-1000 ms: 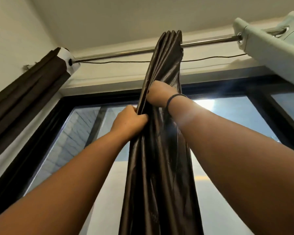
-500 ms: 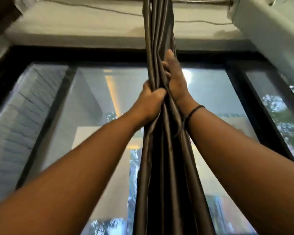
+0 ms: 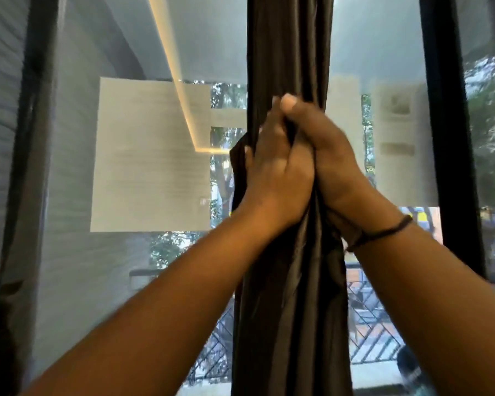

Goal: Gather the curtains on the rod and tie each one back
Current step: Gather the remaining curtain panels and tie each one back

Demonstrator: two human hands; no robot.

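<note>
A dark brown satin curtain (image 3: 286,47) hangs bunched into a narrow vertical column in front of the window, running from the top edge to the bottom edge of the view. My left hand (image 3: 272,172) grips the bundle from its left side, fingers wrapped round the folds. My right hand (image 3: 326,150) grips it from the right, pressed against my left hand at the same height. A thin dark band sits on my right wrist. The rod and the other curtain are out of view.
A large glass window (image 3: 143,155) with dark frame bars (image 3: 446,138) fills the view behind the curtain. A sheer dark panel edge (image 3: 23,195) hangs at the far left. Trees and a railing show outside.
The view has dropped from the rod to the window's middle. Both hands have slid down the bunched curtain and closed together round it, side by side.
</note>
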